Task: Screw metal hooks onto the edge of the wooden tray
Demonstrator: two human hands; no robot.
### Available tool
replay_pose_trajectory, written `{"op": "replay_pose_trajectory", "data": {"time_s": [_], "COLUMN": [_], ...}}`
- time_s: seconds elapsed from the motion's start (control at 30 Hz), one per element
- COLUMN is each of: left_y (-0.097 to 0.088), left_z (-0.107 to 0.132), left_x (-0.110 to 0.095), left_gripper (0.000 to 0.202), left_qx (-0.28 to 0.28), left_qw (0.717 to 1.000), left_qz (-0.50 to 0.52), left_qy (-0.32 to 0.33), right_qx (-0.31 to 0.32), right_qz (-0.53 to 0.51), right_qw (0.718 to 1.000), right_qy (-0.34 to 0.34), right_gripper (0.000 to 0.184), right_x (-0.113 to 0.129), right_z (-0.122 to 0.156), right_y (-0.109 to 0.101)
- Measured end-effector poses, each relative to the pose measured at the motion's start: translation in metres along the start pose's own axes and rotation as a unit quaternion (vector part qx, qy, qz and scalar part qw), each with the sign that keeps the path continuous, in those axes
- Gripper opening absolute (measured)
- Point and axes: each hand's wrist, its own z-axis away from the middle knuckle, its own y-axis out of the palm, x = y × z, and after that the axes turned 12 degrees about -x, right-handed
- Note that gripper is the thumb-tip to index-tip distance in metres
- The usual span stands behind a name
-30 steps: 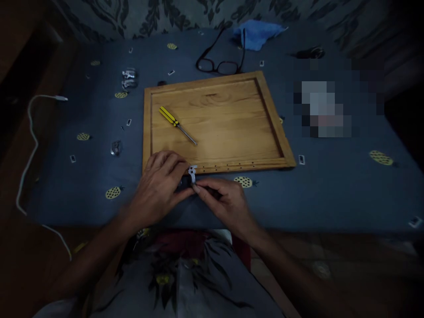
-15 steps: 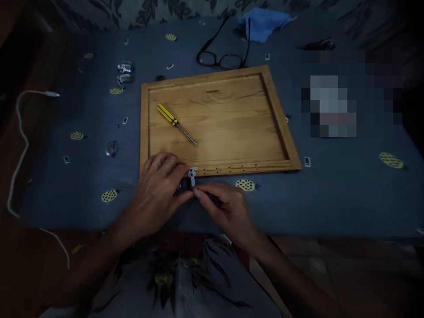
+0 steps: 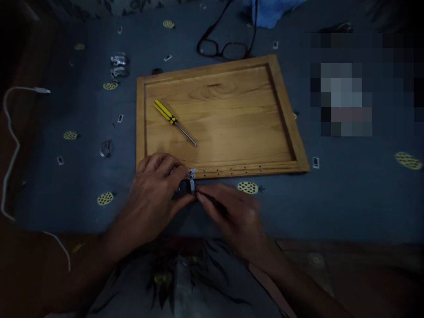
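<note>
A wooden framed panel (image 3: 218, 110) lies on the blue patterned cloth, with small dark holes along its near rail. At that rail, toward the left, is a small metal hinge (image 3: 191, 176). My left hand (image 3: 155, 185) grips the hinge between thumb and fingers and rests on the panel's near-left corner. Close to the hinge's near end, my right hand (image 3: 235, 212) is closed in a pinch. A thin dark line shows between its thumb and forefinger; whether that is a slim tool or shadow I cannot tell. A yellow-handled screwdriver (image 3: 174, 121) lies on the panel.
Several metal hinges lie left of the panel, a pair (image 3: 119, 65) farther back and a single hinge (image 3: 106, 149) nearer. Eyeglasses (image 3: 225, 48) and a blue cloth (image 3: 270, 13) are behind the panel. A white cable (image 3: 9, 119) runs down the left side.
My right hand has drawn slightly right and down, away from the hinge, and the dark line between its fingers shows more. My left hand stays on the hinge. The whole view has shifted slightly.
</note>
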Motion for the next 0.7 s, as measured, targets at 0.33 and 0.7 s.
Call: {"op": "replay_pose_trajectory", "data": {"time_s": [0.33, 0.7], "left_y": [0.001, 0.0], "left_z": [0.001, -0.001], "left_x": [-0.001, 0.0], "left_gripper": [0.033, 0.032], "left_qx": [0.011, 0.013], "left_qw": [1.0, 1.0], "left_qz": [0.001, 0.01], "left_qy": [-0.018, -0.017], "right_qx": [0.091, 0.123], "right_qz": [0.119, 0.139], "right_qw": [0.967, 0.957], "right_qy": [-0.204, -0.223], "right_gripper": [0.031, 0.032], "right_x": [-0.024, -0.031], "right_z": [-0.016, -0.018], "right_y": [-0.015, -0.017]}}
